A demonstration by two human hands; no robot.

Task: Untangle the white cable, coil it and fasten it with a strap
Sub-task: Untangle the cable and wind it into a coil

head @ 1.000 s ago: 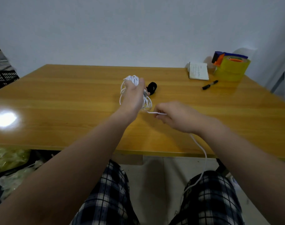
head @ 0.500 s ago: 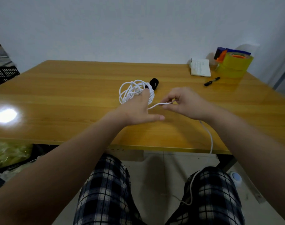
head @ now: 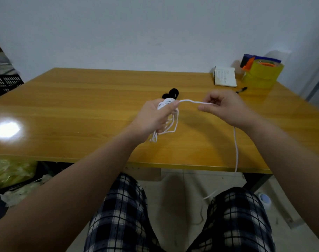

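- A bright glare patch sits at the far left of the glossy yellow-orange wooden surface [head: 82, 110], with a black slatted crate [head: 4, 84] beyond that edge and crumpled greenish plastic bags [head: 11, 171] on the floor beneath it
- The left hand [head: 155, 118] is raised over the middle of the surface, its grip clamped on a bundle of loops of the thin white cable [head: 170, 122], which hang down below the fist
- Just behind that fist lies the rolled black strap [head: 171, 93], resting on the surface, partly hidden by the loops and within easy reach
- A short straight run of cable bridges the gap between the hands; to coil well, I judge it should be kept lightly taut and each new turn laid beside the others to the same loop size
- The right hand [head: 226, 108] has its grip pinched together on the cable between thumb and forefinger
- From under that hand the free tail drops over the front edge of the surface towards the lap in checked trousers, so a fair length looks left to wind; it could snag on the edge or the knees
- At the far right corner stand a white notepad [head: 225, 77], a black marker pen [head: 242, 90] and a yellow tape roll in its dispenser [head: 262, 73], well apart from the work and not in the way
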